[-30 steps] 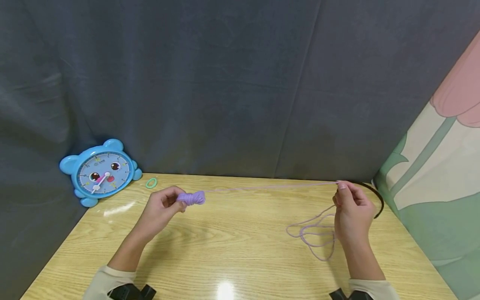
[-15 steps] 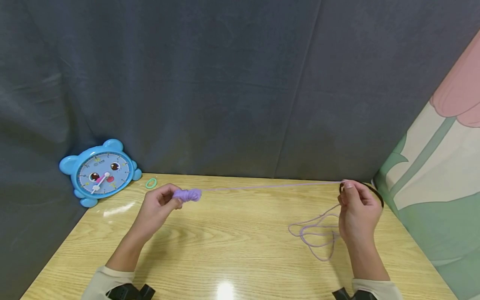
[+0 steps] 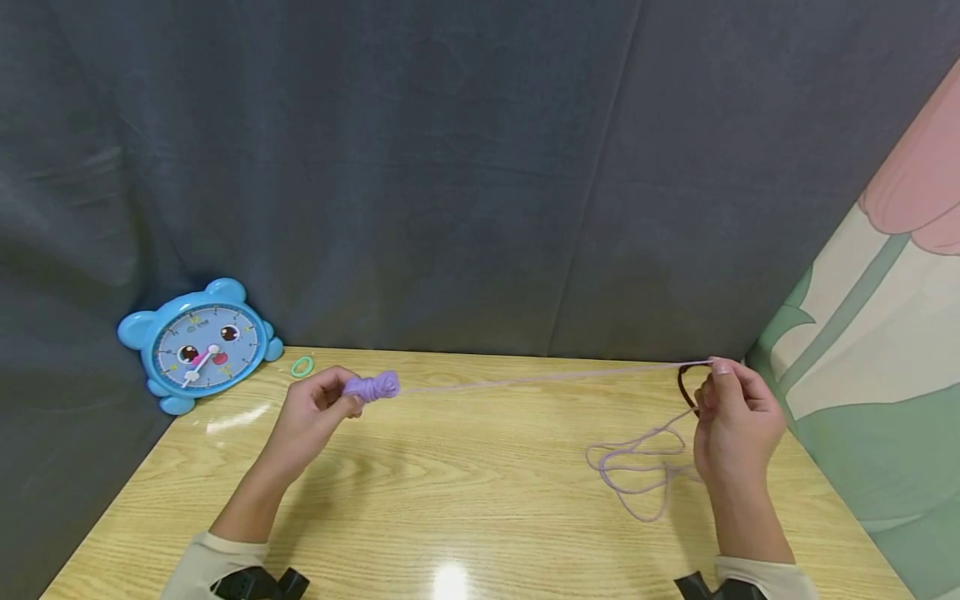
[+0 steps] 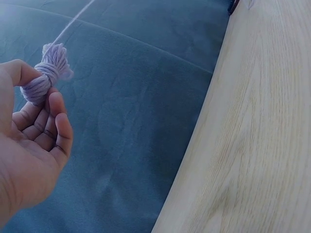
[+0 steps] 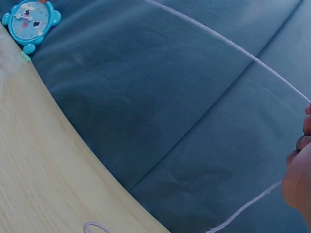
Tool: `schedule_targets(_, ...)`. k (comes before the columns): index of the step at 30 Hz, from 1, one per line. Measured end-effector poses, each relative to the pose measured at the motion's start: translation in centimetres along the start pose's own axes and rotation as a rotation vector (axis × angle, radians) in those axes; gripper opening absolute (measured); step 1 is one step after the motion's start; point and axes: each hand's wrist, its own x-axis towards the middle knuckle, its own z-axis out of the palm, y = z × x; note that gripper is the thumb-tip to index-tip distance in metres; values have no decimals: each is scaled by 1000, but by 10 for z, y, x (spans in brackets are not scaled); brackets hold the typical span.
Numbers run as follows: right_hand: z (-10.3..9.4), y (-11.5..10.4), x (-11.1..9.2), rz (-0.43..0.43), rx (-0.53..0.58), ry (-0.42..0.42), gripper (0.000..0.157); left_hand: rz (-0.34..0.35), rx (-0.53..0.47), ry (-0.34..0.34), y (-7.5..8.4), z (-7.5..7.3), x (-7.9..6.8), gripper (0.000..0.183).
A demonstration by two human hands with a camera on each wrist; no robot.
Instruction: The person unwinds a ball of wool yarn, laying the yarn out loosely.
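Observation:
A small bundle of purple yarn (image 3: pixel 372 387) is pinched between the thumb and fingers of my left hand (image 3: pixel 309 417), above the left part of the table. In the left wrist view the bundle (image 4: pixel 47 75) is wound round its middle, and one strand rises from it. That strand (image 3: pixel 540 377) runs nearly straight across to my right hand (image 3: pixel 738 425), whose thumb and finger pinch it at the far right. From the right hand more yarn trails down to loose loops (image 3: pixel 637 467) lying on the table. The right wrist view shows only part of the right hand (image 5: pixel 301 170).
A blue bear-shaped clock (image 3: pixel 206 346) leans at the back left of the wooden table (image 3: pixel 480 500). Beside it lies a small green ring (image 3: pixel 302 367). A dark curved band (image 3: pixel 684 383) shows partly behind the right hand. A grey curtain (image 3: pixel 450 183) hangs along the back edge.
My right hand has moved to the right, drawing the strand longer and shifting part of the loose loops rightward. The left hand has moved slightly left with the bundle.

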Motion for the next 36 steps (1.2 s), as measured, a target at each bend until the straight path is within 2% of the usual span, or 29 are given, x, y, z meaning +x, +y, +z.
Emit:
schedule_targets(7,-4,-4,5,-32,32,12,8,36,-47,-14,-2,-2,0,8)
schedule_targets(13,-7,-6,7,-54,11,25,12,39,-93,-7,-1,-5,0,8)
schedule_targets(21,-7,-7,9,-53,15,44,15,15,-153,48,4,-8,0,18)
schedule_targets(28,-7,-9,10,-60,25,51,13,-21,-137,95,5,-8,0,16)
schedule_targets(36,-9,-16,13,-58,14,76,17,-38,-154,145,1,-9,3,19)
